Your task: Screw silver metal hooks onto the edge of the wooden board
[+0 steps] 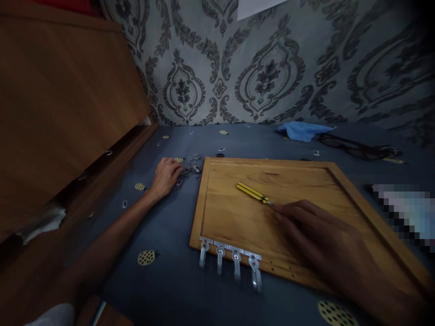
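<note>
A wooden board (238,217) lies on a blue patterned cloth (170,280), with several metal hooks (231,260) fixed along its near edge. A yellow-handled tool (252,193) rests on the board. My right hand (312,231) lies on the board with its fingertips at the tool's metal end, fingers curled. My left hand (166,176) reaches out left of the board, its fingers closed over a small pile of loose metal hooks (192,170).
A wooden cabinet (61,104) stands along the left. Patterned wallpaper (272,68) backs the surface. A blue rag (301,130) and dark glasses (356,147) lie at the far right. Small metal bits (221,149) are scattered on the cloth.
</note>
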`<state>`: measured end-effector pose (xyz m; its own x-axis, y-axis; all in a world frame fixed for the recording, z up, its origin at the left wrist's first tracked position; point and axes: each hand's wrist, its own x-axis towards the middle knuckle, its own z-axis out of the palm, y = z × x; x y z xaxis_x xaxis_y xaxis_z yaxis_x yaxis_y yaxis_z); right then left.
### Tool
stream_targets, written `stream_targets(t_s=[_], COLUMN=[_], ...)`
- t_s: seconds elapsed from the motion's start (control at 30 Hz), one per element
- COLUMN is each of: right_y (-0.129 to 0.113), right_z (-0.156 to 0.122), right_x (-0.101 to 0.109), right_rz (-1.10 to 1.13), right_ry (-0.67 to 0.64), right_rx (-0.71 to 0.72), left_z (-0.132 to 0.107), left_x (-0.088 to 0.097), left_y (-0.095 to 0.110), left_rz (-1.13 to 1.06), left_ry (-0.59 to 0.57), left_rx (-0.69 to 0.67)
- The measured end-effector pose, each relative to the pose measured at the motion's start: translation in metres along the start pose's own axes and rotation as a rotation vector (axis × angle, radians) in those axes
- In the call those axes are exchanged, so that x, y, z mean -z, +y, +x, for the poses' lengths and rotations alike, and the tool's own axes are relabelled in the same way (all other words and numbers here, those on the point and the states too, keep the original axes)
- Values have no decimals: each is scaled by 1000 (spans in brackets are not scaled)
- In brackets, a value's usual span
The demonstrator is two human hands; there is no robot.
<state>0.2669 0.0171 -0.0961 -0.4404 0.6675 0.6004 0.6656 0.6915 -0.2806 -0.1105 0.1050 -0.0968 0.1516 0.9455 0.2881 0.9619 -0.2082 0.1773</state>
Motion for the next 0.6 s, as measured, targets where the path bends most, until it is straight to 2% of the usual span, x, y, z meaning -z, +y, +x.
stream_targets(t_s=[0.2,0.37,0.6], right_y=[-1,-3,-2], right_z=[0,0,1], right_x=[1,2,1], right_rz=[4,9,-39], right_ry=[27,-1,19], right_rx=[42,4,30], left_z=[2,-1,-10], left_x=[0,13,34], left_y=[-4,-2,11], left_rz=[-33,-96,-157], left_ry=[10,-2,-196], left_rx=[-4,-75,-306])
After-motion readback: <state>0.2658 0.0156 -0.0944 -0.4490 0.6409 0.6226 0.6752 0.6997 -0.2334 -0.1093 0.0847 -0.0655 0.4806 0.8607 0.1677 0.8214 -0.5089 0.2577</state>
